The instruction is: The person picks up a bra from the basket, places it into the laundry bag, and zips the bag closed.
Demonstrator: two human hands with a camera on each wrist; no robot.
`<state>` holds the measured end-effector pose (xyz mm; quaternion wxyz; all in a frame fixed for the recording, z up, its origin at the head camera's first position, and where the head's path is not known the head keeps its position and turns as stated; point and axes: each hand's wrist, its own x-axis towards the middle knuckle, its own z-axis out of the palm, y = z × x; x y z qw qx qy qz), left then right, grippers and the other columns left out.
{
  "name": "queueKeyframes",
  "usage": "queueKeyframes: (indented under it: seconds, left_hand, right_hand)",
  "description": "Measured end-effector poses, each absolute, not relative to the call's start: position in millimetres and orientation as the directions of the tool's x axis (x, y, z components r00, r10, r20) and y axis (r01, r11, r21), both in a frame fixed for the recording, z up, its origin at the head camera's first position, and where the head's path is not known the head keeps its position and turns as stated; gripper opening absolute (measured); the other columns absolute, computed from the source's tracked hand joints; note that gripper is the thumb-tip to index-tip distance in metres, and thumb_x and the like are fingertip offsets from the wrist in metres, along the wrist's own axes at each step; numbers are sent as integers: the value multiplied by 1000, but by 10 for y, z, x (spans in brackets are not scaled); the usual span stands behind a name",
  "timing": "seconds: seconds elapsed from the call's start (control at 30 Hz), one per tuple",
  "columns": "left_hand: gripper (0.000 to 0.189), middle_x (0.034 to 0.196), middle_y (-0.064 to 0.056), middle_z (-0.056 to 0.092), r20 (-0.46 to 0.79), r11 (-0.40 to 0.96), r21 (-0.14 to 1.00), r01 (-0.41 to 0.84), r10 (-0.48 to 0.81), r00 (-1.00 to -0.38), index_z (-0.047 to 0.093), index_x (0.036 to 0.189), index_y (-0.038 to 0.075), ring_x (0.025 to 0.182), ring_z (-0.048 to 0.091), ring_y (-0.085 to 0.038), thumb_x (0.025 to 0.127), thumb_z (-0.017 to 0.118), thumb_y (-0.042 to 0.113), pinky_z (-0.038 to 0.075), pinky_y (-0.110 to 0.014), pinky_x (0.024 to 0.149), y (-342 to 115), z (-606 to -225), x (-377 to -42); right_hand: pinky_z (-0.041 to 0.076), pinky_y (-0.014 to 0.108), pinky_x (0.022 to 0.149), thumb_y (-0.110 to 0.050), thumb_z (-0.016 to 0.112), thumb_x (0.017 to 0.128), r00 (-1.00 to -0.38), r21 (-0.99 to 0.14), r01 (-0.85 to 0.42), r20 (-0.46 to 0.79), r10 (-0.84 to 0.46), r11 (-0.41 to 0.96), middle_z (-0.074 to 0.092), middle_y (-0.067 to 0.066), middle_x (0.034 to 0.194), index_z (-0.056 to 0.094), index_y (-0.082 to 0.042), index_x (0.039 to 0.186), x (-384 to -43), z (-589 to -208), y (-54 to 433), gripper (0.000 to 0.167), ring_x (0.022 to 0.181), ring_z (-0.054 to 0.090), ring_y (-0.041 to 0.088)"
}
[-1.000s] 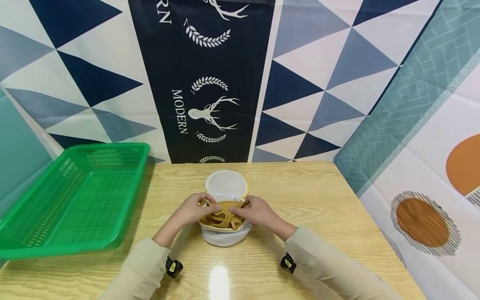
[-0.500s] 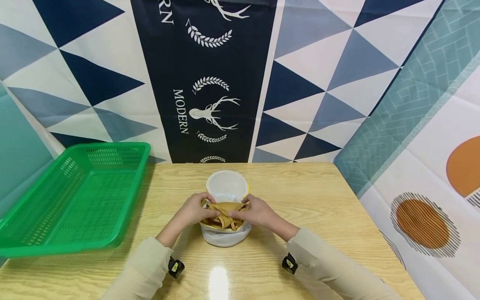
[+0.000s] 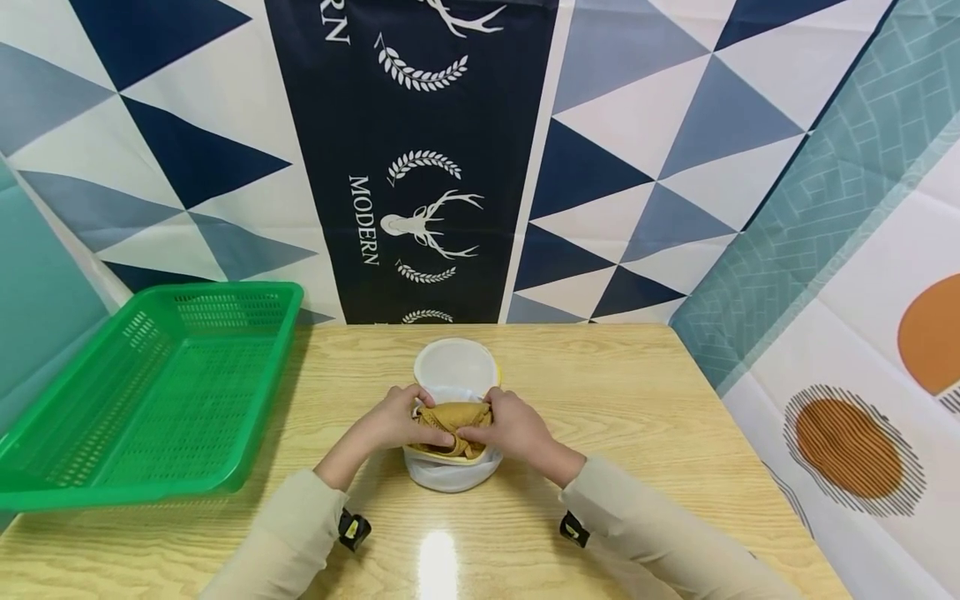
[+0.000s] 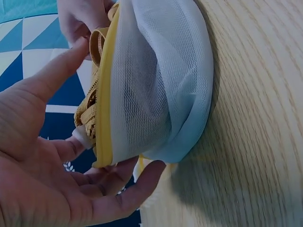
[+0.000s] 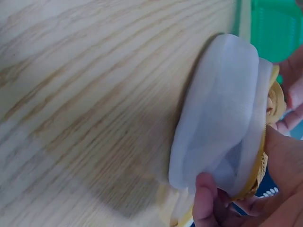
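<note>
A round white mesh laundry bag (image 3: 452, 477) with a yellow zipper rim (image 4: 108, 94) stands on the table, its lid (image 3: 456, 364) folded back behind it. Inside its mouth is a mustard-yellow bra (image 3: 463, 413), bunched up, with straps and lacy trim (image 4: 87, 116) poking above the rim. My left hand (image 3: 399, 419) grips the bra from the left, thumb across its front and fingers curled at the far side by the rim. From the right, my right hand (image 3: 516, 423) holds it likewise, its thumb near the other. In the right wrist view a curled fingertip touches the mesh.
A large green plastic basket (image 3: 202, 408) stands on the left of the wooden table (image 3: 600, 392). Patterned cloth (image 3: 420, 108) hangs behind the table, with more cloth along the right side.
The bra's loose straps and lace have been tucked inward, and its smooth cup now covers more of the opening. My left thumb has moved right toward the right thumb.
</note>
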<state>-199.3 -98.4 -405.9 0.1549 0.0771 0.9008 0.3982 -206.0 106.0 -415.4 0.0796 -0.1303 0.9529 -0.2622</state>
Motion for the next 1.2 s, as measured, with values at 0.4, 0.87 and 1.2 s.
queueKeyframes:
  seconds: [0.4, 0.87, 1.2]
  left_hand:
    - [61, 93, -10, 40, -149, 799, 598, 67, 192, -970, 46, 96, 10, 82, 44, -23, 60, 88, 35, 41, -32, 65, -830, -4095, -1974]
    - [58, 98, -14, 45, -203, 724, 689, 19, 218, -955, 53, 101, 7, 78, 49, -22, 73, 72, 55, 41, -29, 63, -887, -4026, -1986]
    - [60, 93, -10, 45, -156, 844, 536, 18, 120, -980, 48, 96, 11, 82, 47, -24, 61, 86, 41, 40, -34, 60, -760, -4091, -1932]
  right_hand:
    - [37, 27, 48, -52, 73, 73, -959, -422, -248, -22, -284, 872, 55, 6, 80, 55, -5, 95, -2028, -4138, 1009, 55, 62, 49, 14]
    - [41, 30, 47, -52, 70, 77, -965, -347, -231, -35, -259, 909, 53, 7, 81, 54, -4, 98, -2021, -4152, 986, 55, 61, 50, 15]
    - [39, 28, 49, -53, 70, 77, -953, -473, -242, -46, -298, 847, 56, 8, 86, 55, -3, 102, -1991, -4161, 1044, 58, 64, 51, 15]
